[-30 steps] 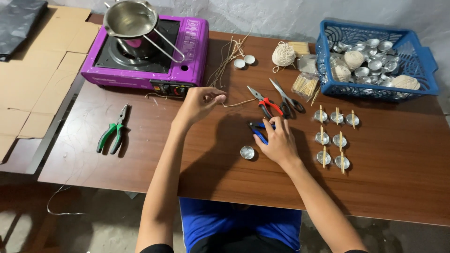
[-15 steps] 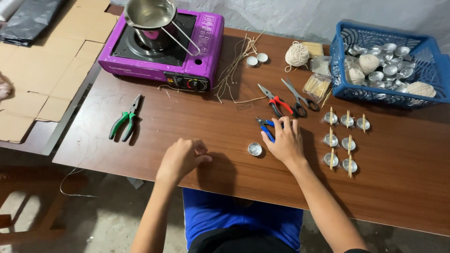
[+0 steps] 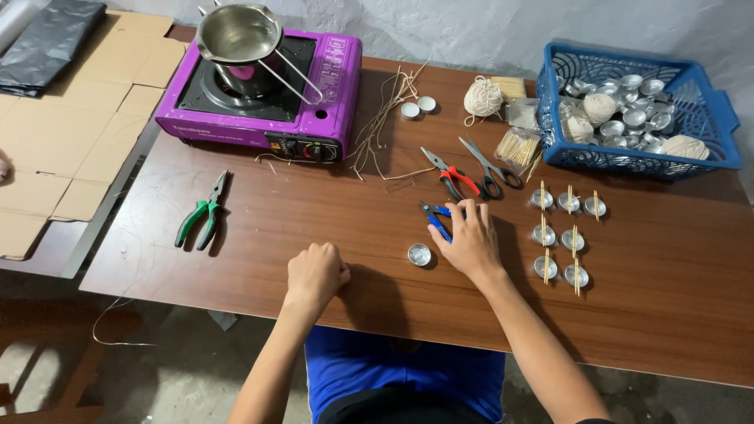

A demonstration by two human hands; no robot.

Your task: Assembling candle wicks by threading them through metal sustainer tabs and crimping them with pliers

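My left hand (image 3: 316, 271) is closed in a fist on the brown table (image 3: 667, 330) near its front edge; whether it holds anything thin, I cannot tell. My right hand (image 3: 473, 242) lies over blue-handled cutters (image 3: 434, 217), fingers on the handles, with the jaws sticking out to the left. A small empty metal cup (image 3: 419, 254) stands between my hands, just left of the right hand. To the right of that hand stand several metal cups (image 3: 565, 235) with wooden sticks laid across them.
A purple gas stove (image 3: 314, 118) with a steel pot (image 3: 239, 35) sits at the back left. Loose wicks (image 3: 385, 118), red-handled pliers (image 3: 455, 179), scissors (image 3: 491, 169), a twine ball (image 3: 482, 98), green pliers (image 3: 203, 220) and a blue basket (image 3: 628, 169) of cups are also on the table.
My left hand drew back from the loose wicks toward the table's front edge and closed into a fist. My right hand stayed on the blue cutters.
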